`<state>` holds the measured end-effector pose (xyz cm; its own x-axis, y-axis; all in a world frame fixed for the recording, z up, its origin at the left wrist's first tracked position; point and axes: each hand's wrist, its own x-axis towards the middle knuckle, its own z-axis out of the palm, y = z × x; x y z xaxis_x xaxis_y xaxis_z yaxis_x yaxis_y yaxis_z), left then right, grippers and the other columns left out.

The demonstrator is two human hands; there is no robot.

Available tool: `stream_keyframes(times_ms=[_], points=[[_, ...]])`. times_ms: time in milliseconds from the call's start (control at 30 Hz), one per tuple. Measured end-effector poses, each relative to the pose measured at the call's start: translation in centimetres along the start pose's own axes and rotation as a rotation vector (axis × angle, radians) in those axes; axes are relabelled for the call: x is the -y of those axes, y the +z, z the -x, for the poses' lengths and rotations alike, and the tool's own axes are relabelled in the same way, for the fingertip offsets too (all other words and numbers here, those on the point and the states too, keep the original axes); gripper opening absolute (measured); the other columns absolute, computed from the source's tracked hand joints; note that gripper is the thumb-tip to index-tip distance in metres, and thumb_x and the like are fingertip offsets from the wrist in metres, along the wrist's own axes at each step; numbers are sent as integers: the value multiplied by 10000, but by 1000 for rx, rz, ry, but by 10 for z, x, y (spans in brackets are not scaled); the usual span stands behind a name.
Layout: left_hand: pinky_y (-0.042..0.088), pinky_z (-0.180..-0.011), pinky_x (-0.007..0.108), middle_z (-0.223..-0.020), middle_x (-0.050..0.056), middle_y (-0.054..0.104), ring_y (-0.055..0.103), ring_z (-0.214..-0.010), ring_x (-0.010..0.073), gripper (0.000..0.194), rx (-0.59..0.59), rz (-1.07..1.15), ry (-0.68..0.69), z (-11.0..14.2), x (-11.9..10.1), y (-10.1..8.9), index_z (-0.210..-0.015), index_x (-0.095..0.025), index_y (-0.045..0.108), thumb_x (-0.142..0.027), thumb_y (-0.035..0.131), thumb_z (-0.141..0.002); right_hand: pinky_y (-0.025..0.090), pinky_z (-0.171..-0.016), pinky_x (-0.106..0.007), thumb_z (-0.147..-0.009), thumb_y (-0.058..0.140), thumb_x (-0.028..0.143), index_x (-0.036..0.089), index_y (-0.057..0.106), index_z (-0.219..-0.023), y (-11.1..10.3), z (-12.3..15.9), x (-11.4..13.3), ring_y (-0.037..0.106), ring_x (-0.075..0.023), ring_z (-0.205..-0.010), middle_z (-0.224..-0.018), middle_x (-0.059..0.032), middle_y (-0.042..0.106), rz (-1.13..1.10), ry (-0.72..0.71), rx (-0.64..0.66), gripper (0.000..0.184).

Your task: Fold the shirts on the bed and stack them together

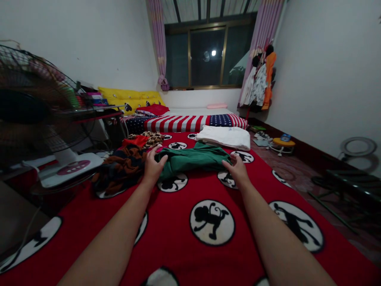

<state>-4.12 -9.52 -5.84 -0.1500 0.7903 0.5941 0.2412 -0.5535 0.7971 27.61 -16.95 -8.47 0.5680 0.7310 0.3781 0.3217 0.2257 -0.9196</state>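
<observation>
Bare forearms (110, 234) cross a red blanket (166, 246), where left hand (153, 165) and right hand (238, 169) pinch rumpled green cloth (190, 159) (half-straightened, seemingly). Beyond it, white cloth (223, 137) lies folded; left of it, patterned clothes (119, 171) lie heaped.

Matt, wrinkled green cloth garment (190, 159)

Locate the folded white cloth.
The folded white cloth lies right of centre in the head view, at the far end of the red monkey-print blanket, just beyond the crumpled green garment.
</observation>
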Motion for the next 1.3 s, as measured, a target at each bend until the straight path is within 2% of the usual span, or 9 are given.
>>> stream_keyframes(times_ms=[167,367,467,567,700,767,900,1067,1300], points=[[359,-1067,405,-1351,135,476,502,-1203,310,679,161,-354,162,13,-6,6,-1280,-201,549,-211,752,-631,303,-1087,-473,-607,711,284,84,458,-1267,5,9,-2,390,-349,-1307,-1361,-239,453,387,-79,-28,734],[482,-756,314,-874,66,682,622,-711,200,474,408,-570,0,17,-1,9,-1194,-196,642,-194,602,-722,483,-881,-455,-518,769,215,146,597,-987,4,5,-6,633,-301,-963,-953,-111,676,18,202,20,504],[440,-622,245,-756,34,663,568,-625,149,352,540,-398,-38,13,-14,5,-951,-165,734,-138,540,-659,544,-709,-358,-574,746,236,158,609,-872,8,4,-9,666,-227,-767,-787,-62,675,-129,266,52,337],[347,-487,190,-636,-1,616,481,-519,97,327,875,-25,-174,13,-42,-6,-877,-146,737,-158,548,-610,542,-609,-302,-600,738,249,167,607,-843,11,5,-8,661,-192,-696,-763,-54,667,-235,318,49,288],[369,-479,173,-707,30,673,518,-518,85,284,1351,276,-300,22,-80,-15,-912,-140,732,-236,685,-649,520,-547,-258,-587,751,237,168,620,-965,12,8,-3,650,-180,-734,-881,-65,677,-288,325,56,405],[430,-517,196,-800,70,712,588,-561,115,333,1449,327,-326,27,-90,-14,-1000,-151,711,-319,707,-713,498,-516,-239,-568,755,220,173,602,-1077,13,12,3,638,-171,-730,-926,-66,676,-295,317,75,533],[470,-562,208,-913,95,726,660,-691,157,375,1126,355,-236,29,-87,-3,-1060,-164,681,-386,693,-758,384,-437,-191,-535,693,158,188,608,-1149,15,23,24,569,-116,-618,-939,-36,680,-328,273,236,620],[512,-657,259,-1108,116,673,648,-916,222,371,664,197,-65,23,-60,10,-1094,-159,659,-312,665,-756,355,-502,-188,-583,544,137,200,705,-1025,24,49,59,501,-82,-576,-781,17,664,-324,135,716,475],[508,-816,311,-1234,98,581,549,-1131,225,438,626,-154,355,25,-41,15,-1217,-207,615,-126,505,-801,240,-432,-197,-510,441,101,147,765,-827,43,73,70,368,-67,-448,-513,35,521,-55,98,1154,455]])
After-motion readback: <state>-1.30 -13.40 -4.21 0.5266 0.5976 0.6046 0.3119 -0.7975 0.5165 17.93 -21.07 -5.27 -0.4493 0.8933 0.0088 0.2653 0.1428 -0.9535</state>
